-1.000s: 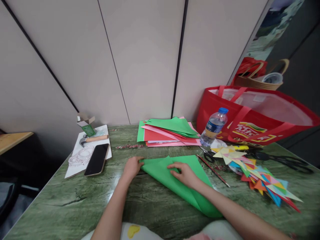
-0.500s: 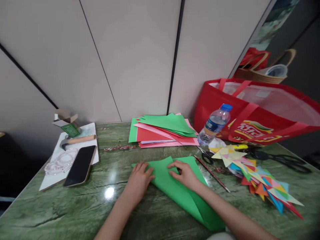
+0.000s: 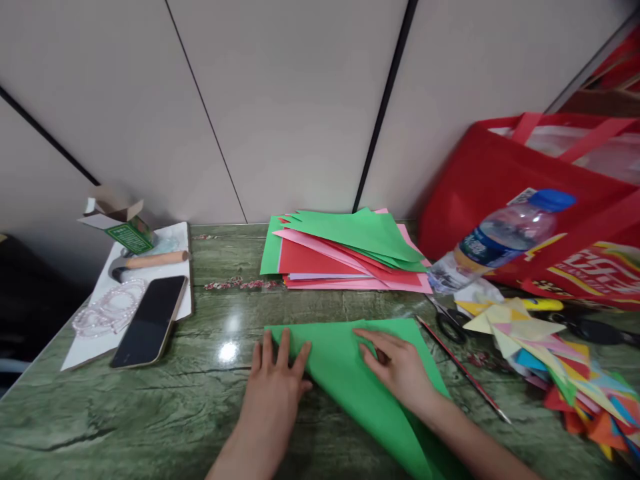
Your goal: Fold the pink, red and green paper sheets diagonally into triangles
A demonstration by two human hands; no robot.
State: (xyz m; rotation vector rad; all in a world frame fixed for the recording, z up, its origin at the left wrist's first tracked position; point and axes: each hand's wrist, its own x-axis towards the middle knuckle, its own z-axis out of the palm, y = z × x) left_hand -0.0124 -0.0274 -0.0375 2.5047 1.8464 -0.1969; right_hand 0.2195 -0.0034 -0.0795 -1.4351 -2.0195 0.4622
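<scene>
A green sheet of paper (image 3: pixel 345 373) lies on the table, folded over so that its slanting edge runs down toward the lower right. At its upper left corner, my left hand (image 3: pixel 275 380) rests with fingers spread, fingertips touching the paper. Over the right part of the fold is my right hand (image 3: pixel 397 367), its fingers bent and the thumb apart from the forefinger. The palm side of that hand is hidden. A red pencil-like stick (image 3: pixel 465 370) lies to the right of the sheet, and scissors (image 3: pixel 450 323) are just beyond it.
Behind is a stack of coloured paper (image 3: pixel 345 250). At right stand a water bottle (image 3: pixel 500 240), a red bag (image 3: pixel 465 180) and a pile of folded colourful paper (image 3: pixel 575 367). A phone (image 3: pixel 150 323), sickle-like tool (image 3: pixel 155 260), beads (image 3: pixel 110 307) and small box (image 3: pixel 127 230) are at left.
The paper's top edges now lie closer to one line. My left hand's fingers have spread and straightened on the corner. The camera view has shifted, putting the bag and bottle farther right.
</scene>
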